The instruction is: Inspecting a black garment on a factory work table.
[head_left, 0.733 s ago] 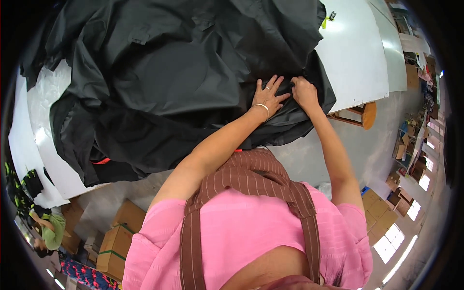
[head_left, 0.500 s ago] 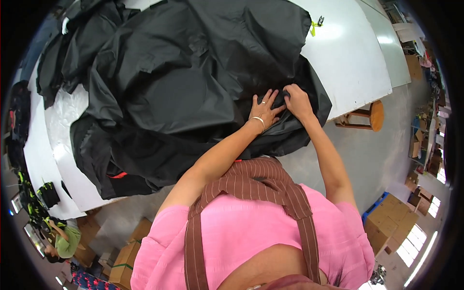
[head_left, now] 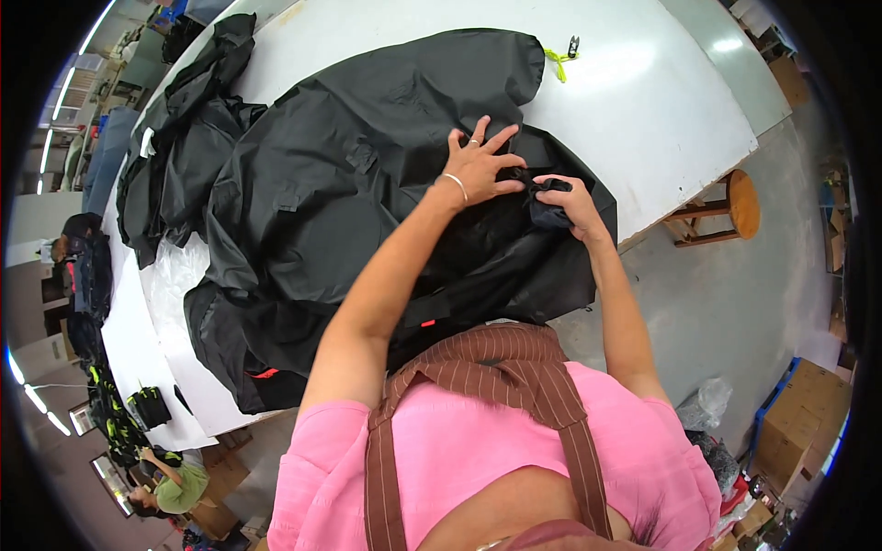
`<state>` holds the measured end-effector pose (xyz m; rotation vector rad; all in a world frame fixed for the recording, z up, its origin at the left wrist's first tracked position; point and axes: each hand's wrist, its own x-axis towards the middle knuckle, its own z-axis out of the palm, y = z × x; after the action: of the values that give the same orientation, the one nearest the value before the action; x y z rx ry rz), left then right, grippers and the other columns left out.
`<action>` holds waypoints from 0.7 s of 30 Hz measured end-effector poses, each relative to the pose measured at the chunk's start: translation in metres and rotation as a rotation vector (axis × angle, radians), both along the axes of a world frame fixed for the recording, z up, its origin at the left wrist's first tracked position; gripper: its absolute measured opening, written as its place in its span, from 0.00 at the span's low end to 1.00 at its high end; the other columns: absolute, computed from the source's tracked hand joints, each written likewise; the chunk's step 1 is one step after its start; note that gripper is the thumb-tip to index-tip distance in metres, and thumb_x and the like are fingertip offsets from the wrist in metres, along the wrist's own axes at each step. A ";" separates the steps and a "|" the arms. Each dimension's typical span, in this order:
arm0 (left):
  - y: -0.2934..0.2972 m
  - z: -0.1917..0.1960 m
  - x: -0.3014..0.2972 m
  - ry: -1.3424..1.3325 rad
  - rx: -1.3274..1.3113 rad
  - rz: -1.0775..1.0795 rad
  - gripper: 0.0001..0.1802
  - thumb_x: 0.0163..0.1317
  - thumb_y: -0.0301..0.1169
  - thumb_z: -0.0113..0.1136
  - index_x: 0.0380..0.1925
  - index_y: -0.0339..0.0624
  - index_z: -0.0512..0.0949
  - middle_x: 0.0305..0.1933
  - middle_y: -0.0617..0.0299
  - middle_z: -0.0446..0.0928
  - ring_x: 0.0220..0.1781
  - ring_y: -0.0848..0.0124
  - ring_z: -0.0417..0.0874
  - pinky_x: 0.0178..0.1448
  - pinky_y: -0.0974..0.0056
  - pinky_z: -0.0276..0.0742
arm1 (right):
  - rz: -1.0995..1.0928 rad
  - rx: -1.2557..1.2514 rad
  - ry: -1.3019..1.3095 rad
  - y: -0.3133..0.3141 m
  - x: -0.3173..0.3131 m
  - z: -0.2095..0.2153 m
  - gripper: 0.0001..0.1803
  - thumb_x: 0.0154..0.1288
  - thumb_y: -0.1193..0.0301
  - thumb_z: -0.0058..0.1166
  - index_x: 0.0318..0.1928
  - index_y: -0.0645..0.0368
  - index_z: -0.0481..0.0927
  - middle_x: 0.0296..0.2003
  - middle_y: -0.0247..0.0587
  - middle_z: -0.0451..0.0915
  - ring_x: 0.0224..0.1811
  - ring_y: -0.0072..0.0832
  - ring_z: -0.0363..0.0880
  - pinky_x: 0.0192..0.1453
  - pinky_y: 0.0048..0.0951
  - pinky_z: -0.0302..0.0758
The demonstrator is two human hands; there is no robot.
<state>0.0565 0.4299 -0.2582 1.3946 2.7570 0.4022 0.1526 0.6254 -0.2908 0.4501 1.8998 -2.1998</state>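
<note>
A large black garment of thin, slightly shiny cloth lies wrinkled over the white table. With its fingers spread, my left hand rests on the cloth, its thumb side toward the right hand. Just to the right, my right hand is closed around a gathered bunch of dark fabric. Which part of the garment that bunch belongs to, I cannot make out. Small red patches show on the near edge of the garment.
Thread snips with a yellow-green cord lie on the white table beyond the garment. Another dark garment and clear plastic are at the left. A wooden stool and cardboard boxes stand right. A co-worker is lower left.
My hands have moved slightly apart, the left one up and to the left. The right hand now lifts a bunch of dark fabric. The view has shifted a little.
</note>
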 end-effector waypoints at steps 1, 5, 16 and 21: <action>-0.002 0.006 -0.007 -0.033 -0.100 -0.064 0.23 0.53 0.55 0.61 0.48 0.65 0.78 0.67 0.68 0.63 0.72 0.62 0.55 0.62 0.33 0.48 | -0.025 -0.169 -0.032 0.005 -0.001 0.003 0.15 0.52 0.78 0.58 0.42 0.66 0.81 0.30 0.35 0.80 0.31 0.20 0.79 0.35 0.20 0.74; -0.003 0.024 -0.011 -0.314 -0.160 -0.035 0.21 0.56 0.55 0.57 0.39 0.53 0.82 0.35 0.57 0.82 0.47 0.64 0.79 0.61 0.48 0.61 | 0.019 -0.339 -0.074 0.014 -0.009 0.008 0.15 0.53 0.79 0.57 0.44 0.65 0.80 0.32 0.35 0.80 0.31 0.20 0.79 0.38 0.21 0.76; 0.003 0.014 0.030 -0.443 0.122 0.366 0.17 0.52 0.45 0.59 0.27 0.42 0.82 0.26 0.50 0.80 0.33 0.50 0.80 0.38 0.52 0.74 | -0.254 0.449 0.521 -0.043 0.006 0.034 0.10 0.54 0.72 0.62 0.35 0.63 0.78 0.30 0.44 0.79 0.36 0.32 0.79 0.43 0.27 0.73; 0.004 0.003 0.051 -0.194 0.282 0.191 0.09 0.48 0.34 0.57 0.21 0.39 0.78 0.23 0.52 0.76 0.31 0.53 0.78 0.40 0.54 0.71 | -0.234 0.539 0.259 -0.050 0.001 0.029 0.09 0.55 0.72 0.59 0.30 0.63 0.72 0.31 0.53 0.76 0.37 0.48 0.76 0.38 0.39 0.71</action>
<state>0.1070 0.4339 -0.2550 1.0661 2.7586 0.9130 0.1539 0.5755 -0.2621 0.5091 2.7188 -1.9218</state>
